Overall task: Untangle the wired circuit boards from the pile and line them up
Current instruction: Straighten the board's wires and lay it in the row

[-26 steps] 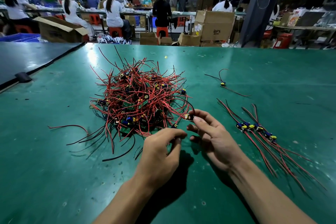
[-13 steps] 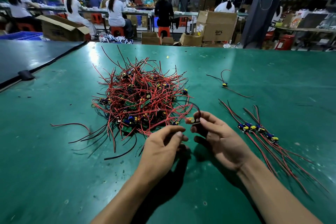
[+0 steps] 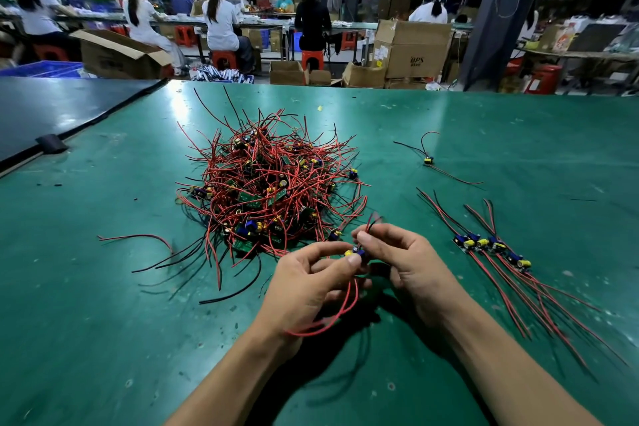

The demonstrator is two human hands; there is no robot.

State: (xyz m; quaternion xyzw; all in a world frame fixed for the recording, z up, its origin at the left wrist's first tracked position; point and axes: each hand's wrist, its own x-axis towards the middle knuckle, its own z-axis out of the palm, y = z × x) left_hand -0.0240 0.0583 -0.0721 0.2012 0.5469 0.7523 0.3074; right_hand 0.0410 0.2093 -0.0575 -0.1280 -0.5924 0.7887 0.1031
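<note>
Left hand pinches one small board btwn thumb & fingertips, its red wires looping down under the palm; right hand, fingers curled, pinches the wire ends sticking up from it, prob. to pull them straight. The board is held above the counter, just in front of the pile. A row of sorted boards lies to the right w/ wires fanned toward the person, so this one likely goes beside them.

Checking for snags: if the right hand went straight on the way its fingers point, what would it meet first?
Probably the near edge of the tangled pile, just beyond the wired board the right hand pinches; depth is unclear.
</note>
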